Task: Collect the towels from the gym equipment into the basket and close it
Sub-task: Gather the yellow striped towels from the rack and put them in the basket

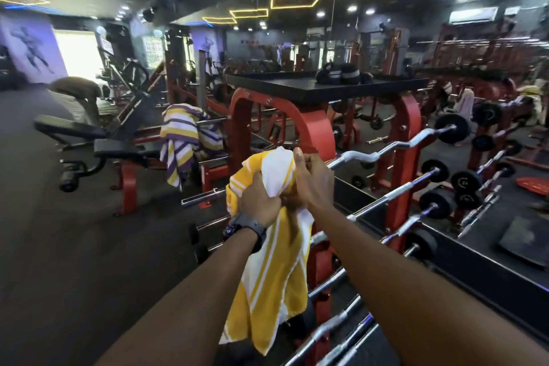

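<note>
Lying at nine o'clock is a black padded bench [89, 140]; just right of it a purple, yellow and white striped towel [182, 140] drapes over a bar. At centre, the left hand [260, 202] clutches the bunched yellow and white striped towel [267, 273], the right hand [312, 181] pinching its top. At three o'clock the red barbell rack [407, 128] holds chrome bars.

Both arms are stretched forward, hands brought close together at chest height. The left hand [259, 202] is clenched, a watch worn at its wrist; the right hand [312, 180] is curled, fingers [298, 157] pinched.
</note>
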A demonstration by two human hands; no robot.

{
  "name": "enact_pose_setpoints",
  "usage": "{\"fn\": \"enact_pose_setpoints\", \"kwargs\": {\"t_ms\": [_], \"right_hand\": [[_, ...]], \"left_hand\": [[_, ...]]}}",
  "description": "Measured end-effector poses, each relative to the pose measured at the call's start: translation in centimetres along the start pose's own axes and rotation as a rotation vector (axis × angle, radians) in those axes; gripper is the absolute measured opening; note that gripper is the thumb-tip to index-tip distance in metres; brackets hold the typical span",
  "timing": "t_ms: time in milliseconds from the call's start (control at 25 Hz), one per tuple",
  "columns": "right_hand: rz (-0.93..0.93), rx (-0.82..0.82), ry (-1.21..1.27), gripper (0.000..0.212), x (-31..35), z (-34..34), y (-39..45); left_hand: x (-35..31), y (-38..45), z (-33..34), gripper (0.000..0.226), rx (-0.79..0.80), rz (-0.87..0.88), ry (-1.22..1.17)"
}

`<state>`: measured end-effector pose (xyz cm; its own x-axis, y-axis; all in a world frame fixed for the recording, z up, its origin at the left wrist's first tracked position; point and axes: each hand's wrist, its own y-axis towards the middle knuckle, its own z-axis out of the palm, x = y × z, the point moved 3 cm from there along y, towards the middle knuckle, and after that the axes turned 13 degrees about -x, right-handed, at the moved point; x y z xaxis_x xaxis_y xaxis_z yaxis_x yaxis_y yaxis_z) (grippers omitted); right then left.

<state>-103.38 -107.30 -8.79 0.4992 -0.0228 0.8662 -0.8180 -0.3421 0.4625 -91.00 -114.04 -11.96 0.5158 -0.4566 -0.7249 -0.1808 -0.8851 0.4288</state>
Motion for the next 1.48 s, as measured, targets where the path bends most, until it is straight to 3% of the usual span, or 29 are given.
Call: {"fn": "enact_pose_setpoints", "kwargs": {"t_ms": [120,200,280,360,440,560,760,1000,1200,1480], "right_hand": [[-0.141,0.063,0.041,0.066,1.2,-0.3,-0.2],[-0.238,0.222,0.087,0.09,2.4,-0.5,-0.3],[-0.259,0.36,0.158,0.114,4.3,-0.9,-0.2],[-0.255,0.419,0.25,0.135,6.8,-1.2,0.4],[-0.289,0.47,0.284,0.143,9.3,-1.3,1.2],[-0.341,0.535,0.264,0.138,11.6,-0.7,1.9],[-0.456,0.455,0.125,0.1,12.6,1.6,1.6],[-0.466,0.346,0.043,0.094,13.5,6.3,-0.2],[-0.442,0.258,0.025,0.094,16.1,12.7,-1.7],[-0.375,0.1,-0.023,0.093,17.8,21.6,-3.3]], "left_hand": [[-1.1,1.4,-2.6,0.057,-0.017,-0.018,-0.09],[-3.2,2.9,-4.8,0.055,0.008,-0.018,-0.336],[-5.8,4.8,-6.9,0.036,0.047,-0.003,-0.607],[-8.8,5.9,-8.8,0.01,0.084,0.026,-0.716],[-10.7,6.5,-10.4,0.008,0.128,0.006,-0.832],[-11.4,6.9,-12.5,0.021,0.178,0.043,-0.934],[-8.6,7.4,-16.0,0.047,-0.044,0.143,-0.571],[-1.9,8.9,-21.7,0.038,-0.299,-0.016,-0.494],[3.7,13.0,-25.5,0.029,-0.311,0.02,-0.494],[13.0,21.0,-30.4,0.033,-0.214,0.047,-0.498]]}}
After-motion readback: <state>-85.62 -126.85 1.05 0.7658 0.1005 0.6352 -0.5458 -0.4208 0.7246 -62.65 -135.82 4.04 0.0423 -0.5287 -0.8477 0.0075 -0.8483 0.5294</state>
